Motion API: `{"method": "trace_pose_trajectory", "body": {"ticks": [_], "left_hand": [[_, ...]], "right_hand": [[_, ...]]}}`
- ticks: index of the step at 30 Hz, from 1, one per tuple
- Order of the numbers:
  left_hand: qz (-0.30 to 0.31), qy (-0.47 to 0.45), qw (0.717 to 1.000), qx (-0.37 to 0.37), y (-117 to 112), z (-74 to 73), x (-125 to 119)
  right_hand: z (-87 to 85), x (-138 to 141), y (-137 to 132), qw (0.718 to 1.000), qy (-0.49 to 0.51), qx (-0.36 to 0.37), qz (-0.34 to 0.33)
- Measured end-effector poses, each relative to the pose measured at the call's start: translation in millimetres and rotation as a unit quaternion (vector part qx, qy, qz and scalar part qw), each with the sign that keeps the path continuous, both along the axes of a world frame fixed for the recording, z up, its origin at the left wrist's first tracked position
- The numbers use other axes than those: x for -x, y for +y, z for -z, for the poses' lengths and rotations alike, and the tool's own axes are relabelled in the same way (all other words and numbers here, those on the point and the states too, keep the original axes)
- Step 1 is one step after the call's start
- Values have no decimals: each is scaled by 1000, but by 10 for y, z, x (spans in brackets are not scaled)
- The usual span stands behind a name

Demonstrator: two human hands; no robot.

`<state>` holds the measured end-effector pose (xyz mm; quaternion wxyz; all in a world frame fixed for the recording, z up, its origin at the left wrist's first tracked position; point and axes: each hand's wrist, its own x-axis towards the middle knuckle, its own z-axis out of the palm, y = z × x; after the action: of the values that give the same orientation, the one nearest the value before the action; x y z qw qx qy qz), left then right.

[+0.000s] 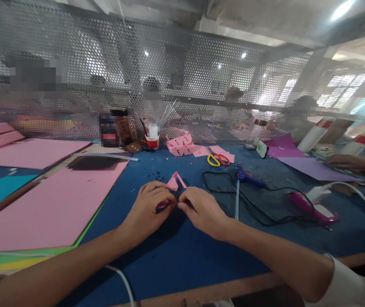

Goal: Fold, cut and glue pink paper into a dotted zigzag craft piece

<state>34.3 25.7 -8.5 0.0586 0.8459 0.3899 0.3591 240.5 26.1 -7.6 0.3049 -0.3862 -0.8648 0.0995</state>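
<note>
A small folded piece of pink paper [175, 179], bent to a peak at its far end, is held between my hands over the blue table. My left hand [153, 204] is closed on its left side, with the fingers curled over it. On its right side, my right hand [201, 209] pinches the paper with thumb and forefinger. The fingertips of both hands nearly meet, and the lower part of the paper is hidden behind them. Beyond lie a pink paper piece with dark dots [180, 144] and scissors [218, 159] with yellow and red handles.
Large pink sheets [51, 204] cover the left side. A blue glue gun [249, 177] with a black cable lies at right, near a magenta power strip [313, 207]. A cup [152, 141] stands before the perforated metal screen [195, 76]. Another person's hand [348, 162] is far right.
</note>
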Motion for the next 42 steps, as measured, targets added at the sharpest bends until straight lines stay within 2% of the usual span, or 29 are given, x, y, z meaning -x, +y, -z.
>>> {"method": "trace_pose_trajectory", "body": {"ticks": [7, 16, 22, 29, 37, 42], "left_hand": [[-18, -10, 1000, 3, 2, -6, 4], [-6, -6, 1000, 6, -7, 4, 6], [-15, -4, 1000, 7, -1, -5, 12], [-11, 4, 1000, 10, -22, -15, 13], [-14, 0, 1000, 14, 3, 9, 22], [-16, -10, 1000, 5, 20, 17, 14]], "right_hand": [[9, -10, 19, 1000, -4, 9, 23], [99, -9, 61, 995, -74, -62, 3], [39, -12, 34, 997, -76, -30, -11], [30, -23, 30, 994, -93, -59, -13], [64, -11, 47, 997, -78, -18, 10], [-39, -35, 16, 999, -40, 18, 17]]}}
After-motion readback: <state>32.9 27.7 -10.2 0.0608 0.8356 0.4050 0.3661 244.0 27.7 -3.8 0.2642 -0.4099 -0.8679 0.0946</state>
